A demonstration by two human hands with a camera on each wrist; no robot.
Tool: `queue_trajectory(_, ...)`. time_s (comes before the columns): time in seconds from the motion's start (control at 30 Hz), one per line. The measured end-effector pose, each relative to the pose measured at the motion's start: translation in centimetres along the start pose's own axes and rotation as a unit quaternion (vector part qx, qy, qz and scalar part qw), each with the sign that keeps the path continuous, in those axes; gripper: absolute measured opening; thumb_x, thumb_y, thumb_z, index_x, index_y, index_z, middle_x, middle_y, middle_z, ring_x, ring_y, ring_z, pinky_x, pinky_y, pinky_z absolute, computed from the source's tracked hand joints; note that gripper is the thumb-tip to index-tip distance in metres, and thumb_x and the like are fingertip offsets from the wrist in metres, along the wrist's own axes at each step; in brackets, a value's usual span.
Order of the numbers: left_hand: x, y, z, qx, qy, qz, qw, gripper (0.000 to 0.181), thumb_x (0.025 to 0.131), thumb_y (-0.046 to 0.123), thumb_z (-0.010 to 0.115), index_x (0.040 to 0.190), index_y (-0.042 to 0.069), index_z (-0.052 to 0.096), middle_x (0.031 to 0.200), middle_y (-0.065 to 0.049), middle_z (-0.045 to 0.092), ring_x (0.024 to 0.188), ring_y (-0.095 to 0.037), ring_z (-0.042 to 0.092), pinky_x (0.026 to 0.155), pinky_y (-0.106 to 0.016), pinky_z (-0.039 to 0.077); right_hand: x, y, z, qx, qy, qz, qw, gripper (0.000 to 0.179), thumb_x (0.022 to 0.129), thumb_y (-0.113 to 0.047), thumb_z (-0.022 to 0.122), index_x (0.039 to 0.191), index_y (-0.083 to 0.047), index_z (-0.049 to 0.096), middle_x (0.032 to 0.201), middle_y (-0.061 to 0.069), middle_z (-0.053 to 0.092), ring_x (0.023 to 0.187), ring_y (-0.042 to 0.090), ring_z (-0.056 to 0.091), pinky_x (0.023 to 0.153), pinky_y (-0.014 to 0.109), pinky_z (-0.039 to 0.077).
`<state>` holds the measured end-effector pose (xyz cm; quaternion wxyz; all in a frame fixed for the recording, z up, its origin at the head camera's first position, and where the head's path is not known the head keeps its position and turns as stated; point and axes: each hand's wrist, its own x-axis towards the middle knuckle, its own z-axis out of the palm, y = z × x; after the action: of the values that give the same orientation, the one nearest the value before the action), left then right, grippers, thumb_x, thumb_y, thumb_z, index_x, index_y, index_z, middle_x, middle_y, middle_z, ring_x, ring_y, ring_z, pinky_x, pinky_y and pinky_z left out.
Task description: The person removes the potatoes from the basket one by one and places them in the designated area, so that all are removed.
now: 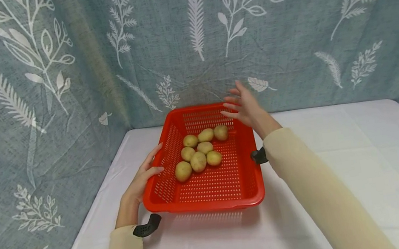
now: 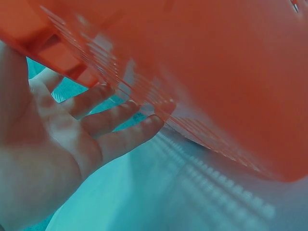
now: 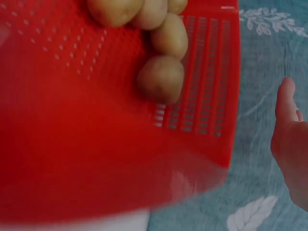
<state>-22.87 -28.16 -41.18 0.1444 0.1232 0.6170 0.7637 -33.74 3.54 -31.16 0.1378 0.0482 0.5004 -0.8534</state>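
A red plastic basket (image 1: 204,206) with slotted walls is in the middle of the head view. Several yellow potatoes (image 1: 198,162) lie together on its floor, toward the back and left. My left hand (image 1: 139,184) holds the basket's left side, thumb over the rim. The left wrist view shows its other fingers (image 2: 130,137) against the outer wall from below. My right hand (image 1: 246,106), fingers spread, is raised by the far right corner and holds nothing. The right wrist view shows part of that hand (image 3: 293,149) beside the rim, apart from it.
A white cloth (image 1: 344,163) covers the table. Blue-grey curtains (image 1: 272,66) with white leaf prints hang along its back and left. Black straps with small devices sit on both wrists. The basket's shadow falls on the cloth under its front edge.
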Motion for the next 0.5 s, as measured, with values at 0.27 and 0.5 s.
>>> queue_trajectory(0.27,0.0,0.2,-0.1,-0.003,0.005,-0.001,1.0,0.069,0.092,0.002,0.041,0.154,0.022,0.017,0.143,-0.018,0.024,0.112,-0.028,0.051,0.083,-0.041,0.05,0.3,1.7,2.1,0.035,-0.016,-0.001,0.9993,0.062,0.099,-0.047,0.038,0.149,-0.01,0.031,0.146,0.017,0.036,0.133,0.032,0.035,0.098,0.045,0.04)
queue_trajectory(0.5,0.0,0.0,0.0,-0.01,-0.002,-0.004,0.9999,0.069,0.093,0.001,0.041,0.153,0.023,0.017,0.142,-0.018,0.026,0.111,-0.027,0.053,0.083,-0.042,0.05,1.1,4.2,2.1,0.117,0.008,0.002,0.9931,0.063,0.098,-0.047,0.042,0.147,-0.009,0.034,0.145,0.017,0.037,0.132,0.031,0.036,0.1,0.043,0.038)
